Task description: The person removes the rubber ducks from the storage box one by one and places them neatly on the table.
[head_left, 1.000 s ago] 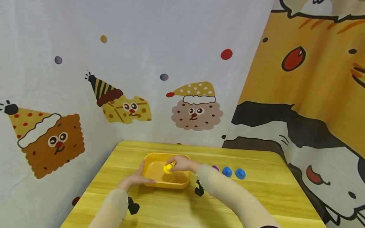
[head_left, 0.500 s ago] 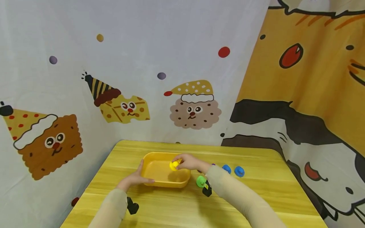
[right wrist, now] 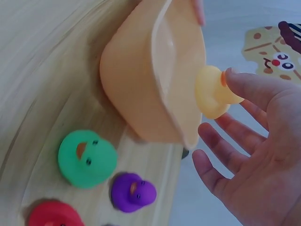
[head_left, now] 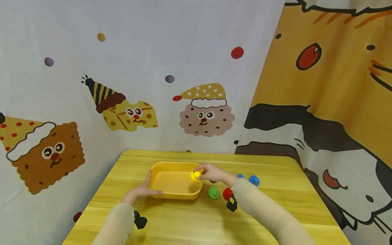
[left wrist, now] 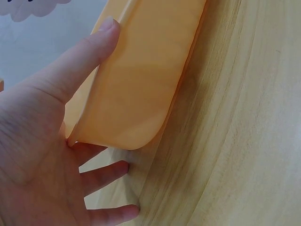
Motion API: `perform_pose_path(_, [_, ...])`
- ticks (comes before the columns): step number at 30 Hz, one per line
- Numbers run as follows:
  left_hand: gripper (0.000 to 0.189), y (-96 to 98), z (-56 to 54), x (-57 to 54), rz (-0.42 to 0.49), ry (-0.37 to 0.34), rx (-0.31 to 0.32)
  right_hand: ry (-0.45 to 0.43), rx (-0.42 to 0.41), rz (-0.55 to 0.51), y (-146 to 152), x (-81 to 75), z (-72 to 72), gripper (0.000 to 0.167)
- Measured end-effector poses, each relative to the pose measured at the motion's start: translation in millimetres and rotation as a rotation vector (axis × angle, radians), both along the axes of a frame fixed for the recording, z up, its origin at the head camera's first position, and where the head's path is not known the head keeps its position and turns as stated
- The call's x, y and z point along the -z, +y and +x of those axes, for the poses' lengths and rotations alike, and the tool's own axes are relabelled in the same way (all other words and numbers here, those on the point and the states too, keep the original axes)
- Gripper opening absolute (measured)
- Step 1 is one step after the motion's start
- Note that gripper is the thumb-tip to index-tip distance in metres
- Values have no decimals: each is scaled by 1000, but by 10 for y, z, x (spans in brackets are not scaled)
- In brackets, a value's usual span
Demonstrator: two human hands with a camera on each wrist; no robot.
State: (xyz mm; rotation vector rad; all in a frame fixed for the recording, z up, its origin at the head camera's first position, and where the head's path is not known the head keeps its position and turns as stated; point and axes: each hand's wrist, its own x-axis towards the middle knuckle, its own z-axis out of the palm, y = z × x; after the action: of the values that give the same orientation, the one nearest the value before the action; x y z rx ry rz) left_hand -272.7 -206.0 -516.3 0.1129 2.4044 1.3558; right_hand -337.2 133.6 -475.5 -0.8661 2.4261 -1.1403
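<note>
A yellow rubber duck [head_left: 195, 175] is pinched between the thumb and fingers of my right hand [head_left: 213, 172], over the right end of a yellow-orange plastic bin [head_left: 171, 183]. In the right wrist view the yellow duck [right wrist: 212, 94] is held beside the bin's rim, with the lower fingers spread loosely. My left hand [head_left: 141, 191] rests on the bin's left end. Seen from the left wrist, its thumb lies straight along the rim while the other fingers [left wrist: 110, 176] stretch out, spread, around the end.
Right of the bin sit a green duck [head_left: 213, 192], a red duck [head_left: 227, 194], partly behind the wrist camera, and a purple duck [right wrist: 134, 192]. Two blue ducks, one [head_left: 254, 180] in plain view, stand farther right. A printed curtain [head_left: 159, 44] hangs behind the wooden table [head_left: 183, 221].
My right hand has moved right with the yellow duck, from over the bin's middle to its right end. The green and red ducks have come into view. My left hand stays on the bin.
</note>
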Motion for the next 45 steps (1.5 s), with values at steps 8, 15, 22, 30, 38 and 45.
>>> perform_pose_path(8, [137,-15,-37,51,-9,-10,-1,-76,37,-36,245,-41,72,36])
perform_pose_path(15, [136,-33,-54,70,-26,-34,-16,-77,32,-68,457,-31,98,36])
perform_pose_path(22, [137,-65,-66,82,-31,-33,-9,14,74,-28,660,-19,138,35])
perform_pose_path(30, [130,-53,-39,42,-57,-33,-7,25,91,-32,882,14,171,34])
perform_pose_path(38, [138,-59,-42,32,-50,-41,-10,21,143,-12,1154,52,241,37])
perform_pose_path(45, [134,-81,-70,84,-41,-37,-9,1,190,5,1397,96,309,38])
